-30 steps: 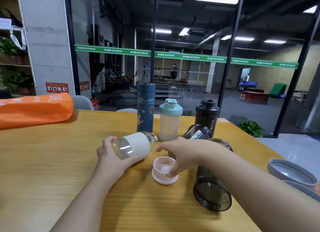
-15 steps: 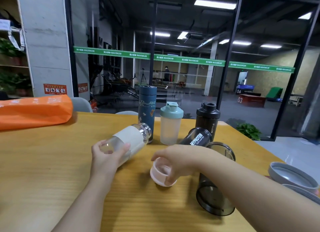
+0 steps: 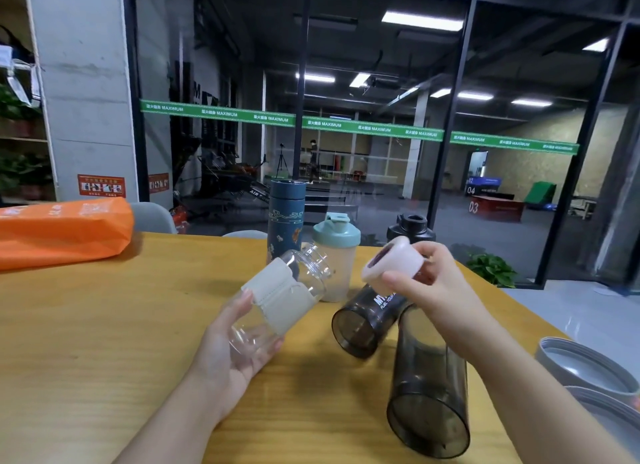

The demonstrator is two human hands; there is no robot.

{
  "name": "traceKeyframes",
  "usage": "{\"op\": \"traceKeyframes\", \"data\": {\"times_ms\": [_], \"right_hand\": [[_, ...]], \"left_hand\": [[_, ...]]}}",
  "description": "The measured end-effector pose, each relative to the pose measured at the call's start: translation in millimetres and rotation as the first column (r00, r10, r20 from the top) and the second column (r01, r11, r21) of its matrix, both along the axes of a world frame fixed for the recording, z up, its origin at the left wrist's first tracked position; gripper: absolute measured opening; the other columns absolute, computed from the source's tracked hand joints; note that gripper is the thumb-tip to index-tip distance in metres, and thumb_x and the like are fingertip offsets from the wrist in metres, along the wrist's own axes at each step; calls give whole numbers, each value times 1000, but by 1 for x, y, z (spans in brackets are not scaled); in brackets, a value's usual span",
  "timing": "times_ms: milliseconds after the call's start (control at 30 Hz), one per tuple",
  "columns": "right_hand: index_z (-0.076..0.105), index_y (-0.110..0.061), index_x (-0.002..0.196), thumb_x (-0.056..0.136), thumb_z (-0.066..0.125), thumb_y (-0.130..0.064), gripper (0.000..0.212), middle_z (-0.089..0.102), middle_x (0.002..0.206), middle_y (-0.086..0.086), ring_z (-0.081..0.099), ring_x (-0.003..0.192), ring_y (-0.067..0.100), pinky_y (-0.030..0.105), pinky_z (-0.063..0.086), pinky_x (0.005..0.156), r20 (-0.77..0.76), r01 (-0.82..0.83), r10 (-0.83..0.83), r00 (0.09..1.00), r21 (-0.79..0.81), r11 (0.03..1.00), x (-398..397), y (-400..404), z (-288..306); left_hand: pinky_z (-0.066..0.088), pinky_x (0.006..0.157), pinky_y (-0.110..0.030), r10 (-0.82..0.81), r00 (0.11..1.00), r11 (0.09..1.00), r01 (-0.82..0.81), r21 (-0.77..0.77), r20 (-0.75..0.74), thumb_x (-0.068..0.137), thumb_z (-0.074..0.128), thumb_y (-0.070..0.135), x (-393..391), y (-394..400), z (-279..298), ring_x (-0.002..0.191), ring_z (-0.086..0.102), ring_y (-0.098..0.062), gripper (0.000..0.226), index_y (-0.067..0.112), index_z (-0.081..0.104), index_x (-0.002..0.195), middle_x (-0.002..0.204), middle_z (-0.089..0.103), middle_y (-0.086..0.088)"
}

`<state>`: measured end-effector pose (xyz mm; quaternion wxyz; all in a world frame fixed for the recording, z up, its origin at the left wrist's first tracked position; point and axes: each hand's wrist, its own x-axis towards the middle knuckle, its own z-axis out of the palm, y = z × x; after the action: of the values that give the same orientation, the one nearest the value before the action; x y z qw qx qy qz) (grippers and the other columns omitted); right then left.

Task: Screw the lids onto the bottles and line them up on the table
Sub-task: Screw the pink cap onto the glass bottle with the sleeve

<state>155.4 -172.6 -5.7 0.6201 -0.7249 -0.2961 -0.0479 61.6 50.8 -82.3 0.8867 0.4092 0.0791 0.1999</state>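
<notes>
- Holding the clear glass bottle above the wooden table, your left hand cups its base from below, fingers curled round the glass; the bottle tilts up and to the right, its open threaded mouth pointing toward the lid.
- A pale fabric sleeve wraps the middle of that bottle.
- Your right hand pinches the pink lid between thumb and fingers, held in the air just right of the bottle's mouth and apart from it, its open side turned down and to the left.
- Two dark smoky bottles lie on their sides under your right arm: the printed one nearer the middle, the bigger one closer to you, both with open ends facing you.
- At the far edge stand a blue patterned flask, a frosted shaker with a teal cap, and a black bottle, mostly hidden behind the lid.
- An orange bag rests on the table's left side.
- Grey round lids, possibly two stacked, sit at the right edge; the view cuts them off.
</notes>
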Motion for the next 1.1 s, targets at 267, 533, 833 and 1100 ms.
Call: {"op": "traceKeyframes", "data": {"times_ms": [267, 533, 833, 1100], "right_hand": [[34, -29, 128, 71, 81, -13, 75, 54, 109, -11, 60, 92, 6, 16, 50, 69, 11, 91, -92, 996, 87, 992, 3, -9, -14], [48, -30, 121, 72, 77, -29, 56, 56, 107, -16, 60, 92, 2, 22, 49, 77, 16, 155, -160, 987, 152, 976, 4, -15, -17], [47, -32, 124, 61, 69, -42, 67, 60, 117, 4, 61, 104, 20, 37, 51, 88, -108, 47, -28, 994, 177, 983, 17, -17, -25], [54, -33, 123, 62, 70, -42, 64, 70, 108, -5, 67, 96, 10, 26, 50, 76, 4, -104, 104, 995, 97, 990, 15, -22, -20]], "left_hand": [[58, 80, -44, -151, 988, 978, 153, 143, -28, 60, 79, 30, 7, -5, -2, 92, 71, -35, 68, 18, 58, 123, 99, 74, -16], [55, 76, -50, -137, 990, 988, 134, 77, 27, 34, 93, 35, 4, -9, 0, 97, 68, -40, 98, 16, 59, 124, 115, 67, -19], [57, 71, -42, -127, 990, 978, 114, 174, 64, 57, 77, 36, 2, -25, 3, 91, 70, -40, 64, 22, 62, 118, 107, 71, -18], [61, 62, -37, -155, 987, 945, 136, 299, 39, 33, 84, 44, -1, -33, 5, 86, 71, -39, 91, 21, 60, 117, 108, 70, -17]]}}
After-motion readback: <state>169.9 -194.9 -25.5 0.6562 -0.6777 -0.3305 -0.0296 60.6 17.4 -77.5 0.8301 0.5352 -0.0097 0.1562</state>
